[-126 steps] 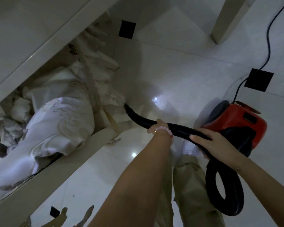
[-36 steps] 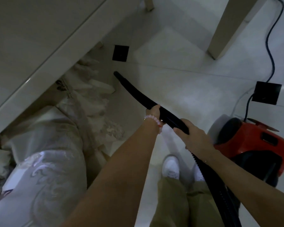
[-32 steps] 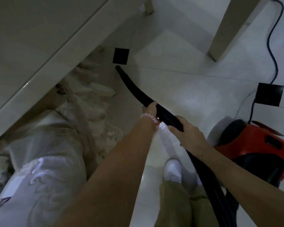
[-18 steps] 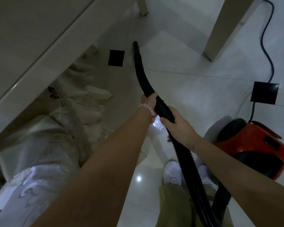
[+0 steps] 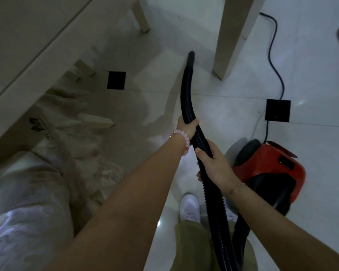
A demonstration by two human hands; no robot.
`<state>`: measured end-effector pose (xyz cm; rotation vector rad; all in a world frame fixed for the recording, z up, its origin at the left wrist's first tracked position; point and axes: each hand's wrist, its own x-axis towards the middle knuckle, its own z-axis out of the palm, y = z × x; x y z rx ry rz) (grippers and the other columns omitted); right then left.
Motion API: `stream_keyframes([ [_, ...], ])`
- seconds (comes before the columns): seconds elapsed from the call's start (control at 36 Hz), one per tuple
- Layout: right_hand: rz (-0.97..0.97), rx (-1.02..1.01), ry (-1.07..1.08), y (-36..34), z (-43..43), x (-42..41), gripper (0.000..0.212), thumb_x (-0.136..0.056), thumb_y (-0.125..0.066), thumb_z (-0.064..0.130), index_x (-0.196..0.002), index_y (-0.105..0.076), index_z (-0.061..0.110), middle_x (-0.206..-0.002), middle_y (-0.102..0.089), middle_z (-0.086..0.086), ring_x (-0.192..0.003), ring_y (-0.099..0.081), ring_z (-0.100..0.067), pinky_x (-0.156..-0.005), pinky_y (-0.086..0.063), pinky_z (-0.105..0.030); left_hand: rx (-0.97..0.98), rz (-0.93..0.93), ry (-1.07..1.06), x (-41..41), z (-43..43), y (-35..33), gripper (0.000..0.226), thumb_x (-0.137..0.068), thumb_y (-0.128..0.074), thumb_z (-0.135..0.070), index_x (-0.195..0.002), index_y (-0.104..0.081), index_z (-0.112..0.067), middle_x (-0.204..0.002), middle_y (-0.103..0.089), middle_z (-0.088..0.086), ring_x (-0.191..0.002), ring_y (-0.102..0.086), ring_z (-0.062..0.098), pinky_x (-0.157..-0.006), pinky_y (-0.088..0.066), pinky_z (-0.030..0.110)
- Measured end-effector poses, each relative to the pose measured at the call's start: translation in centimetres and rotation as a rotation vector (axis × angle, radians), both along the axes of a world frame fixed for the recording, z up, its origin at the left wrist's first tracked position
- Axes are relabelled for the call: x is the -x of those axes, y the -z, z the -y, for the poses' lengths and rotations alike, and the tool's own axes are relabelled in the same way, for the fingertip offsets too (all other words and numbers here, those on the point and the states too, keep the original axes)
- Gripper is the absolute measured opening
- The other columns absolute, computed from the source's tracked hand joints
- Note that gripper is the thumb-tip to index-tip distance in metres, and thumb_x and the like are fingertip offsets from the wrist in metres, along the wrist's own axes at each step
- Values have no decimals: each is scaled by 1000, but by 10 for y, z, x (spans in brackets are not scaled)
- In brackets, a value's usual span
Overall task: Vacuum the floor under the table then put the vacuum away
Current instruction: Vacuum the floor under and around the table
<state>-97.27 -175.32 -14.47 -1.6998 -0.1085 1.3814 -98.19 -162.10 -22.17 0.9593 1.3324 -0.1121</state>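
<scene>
A black ribbed vacuum hose (image 5: pixel 186 90) runs from the bottom of the view up the middle, its nozzle tip close to a pale table leg (image 5: pixel 231 38). My left hand (image 5: pixel 187 127), with a pink bead bracelet at the wrist, grips the hose higher up. My right hand (image 5: pixel 213 163) grips it just below. The red and black vacuum body (image 5: pixel 270 169) sits on the white tiled floor at the right. The pale table top (image 5: pixel 37 36) fills the upper left.
A chair with a pale embroidered cushion (image 5: pixel 27 202) stands at the left under the table edge. A black power cord (image 5: pixel 276 71) trails from the vacuum toward the top right. A second table leg (image 5: pixel 140 16) stands further back. My white shoes (image 5: pixel 190 207) are below.
The hose nozzle has swung from the left by the chair, up and to the right, toward the near table leg. Both hands stayed on the hose.
</scene>
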Motion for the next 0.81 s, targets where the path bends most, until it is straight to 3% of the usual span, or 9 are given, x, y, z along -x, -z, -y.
stream_keyframes([
  [0.06, -32, -10, 29, -5, 6, -4, 10, -96, -48, 30, -99, -52, 39, -75, -52, -3, -48, -54, -18, -50, -51, -30, -10, -1, 32, -7, 8, -3, 26, -91, -59, -26, -106, -38, -23, -109, -54, 14, -118, -56, 40, -103, -47, 50],
  [0.14, -89, -11, 81, -11, 16, -8, 14, -97, -48, 30, -110, -53, 29, -74, -50, -6, -48, -52, -19, -49, -50, -30, -31, -13, 66, -11, 19, -7, 25, -91, -59, -23, -108, -42, -18, -107, -53, 11, -112, -58, 36, -103, -47, 50],
  [0.22, -130, 8, 125, -18, 29, -7, 15, -96, -49, 30, -110, -54, 26, -70, -50, -8, -45, -52, -19, -47, -49, -28, -37, -20, 88, -12, 34, -11, 42, -91, -59, -23, -129, -43, -11, -108, -52, 9, -100, -55, 27, -103, -47, 49],
  [0.28, -143, 17, 150, -23, 39, -4, 10, -96, -50, 30, -103, -56, 26, -69, -51, -7, -44, -52, -18, -44, -48, -26, -20, -31, 100, -8, 46, -14, 51, -91, -59, -24, -135, -37, -15, -107, -52, 8, -98, -55, 26, -101, -48, 49],
  [0.44, -191, 16, 226, -46, 70, 10, 18, -97, -50, 25, -114, -55, 22, -72, -51, -11, -45, -51, -19, -41, -48, -25, 62, -7, 121, 5, 80, -25, 34, -88, -58, -23, -118, -43, -17, -103, -53, 11, -94, -59, 28, -96, -51, 54],
  [0.69, -192, 55, 263, -59, 96, 19, 34, -97, -49, 31, -131, -48, 29, -78, -60, -10, -46, -56, -17, -46, -50, -25, 109, 1, 186, 6, 106, -32, 69, -78, -62, -32, -140, -34, -23, -103, -52, 5, -95, -58, 28, -98, -50, 52],
  [0.81, -199, 50, 286, -62, 100, 17, 32, -97, -49, 30, -129, -49, 26, -76, -60, -10, -46, -56, -17, -44, -49, -23, 84, 16, 195, 3, 110, -35, 48, -91, -58, -20, -135, -37, -19, -93, -51, 6, -79, -58, 25, -95, -52, 52],
])
